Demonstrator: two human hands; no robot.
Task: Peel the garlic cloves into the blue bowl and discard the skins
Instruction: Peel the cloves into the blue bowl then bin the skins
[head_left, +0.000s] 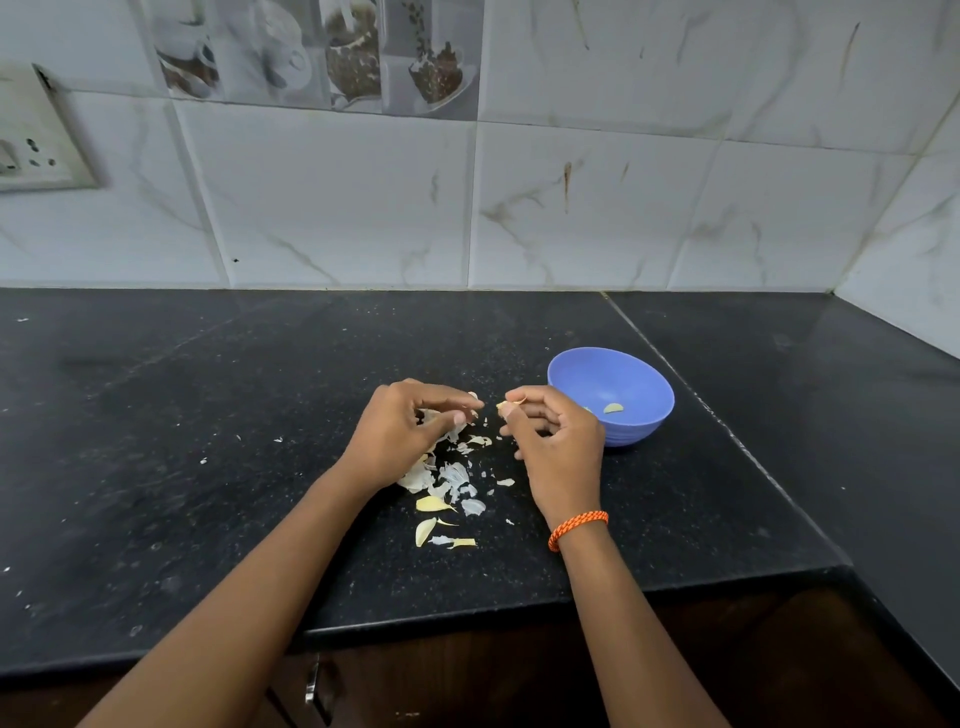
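On the far left wall a white plastic switch and socket plate (36, 140) sits on the pale marble-patterned tiles (332, 197), and further right along the top runs a strip of grey tiles printed with cups and coffee beans (322, 52). Below them lies a black speckled stone countertop (156, 415), with a metal cabinet handle (311, 680) showing under its near edge.

Left of centre, the left hand (400, 436) hovers low over the counter with its fingers curled; the thumb and forefinger are drawn together on a small pale scrap of garlic skin (474, 397) at their tips. More white papery stuff shows under the palm, though whether the hand holds it I cannot tell. Beneath and just near of this hand a loose heap of white and yellowish garlic skins (447, 488) is scattered on the stone, with a few flecks further left.

Just right of it, and apart from it, the right hand (556, 447) pinches a small yellowish garlic clove (506, 408) between thumb and forefinger, the other fingers curled below. An orange braided cord bracelet (577, 529) circles that wrist.

Touching or just behind the right hand stands a blue round plastic bowl (639, 374), resting on the counter beside a seam in the stone. Inside it lies a pale peeled garlic clove (613, 408), with a second bit partly hidden by the hand.
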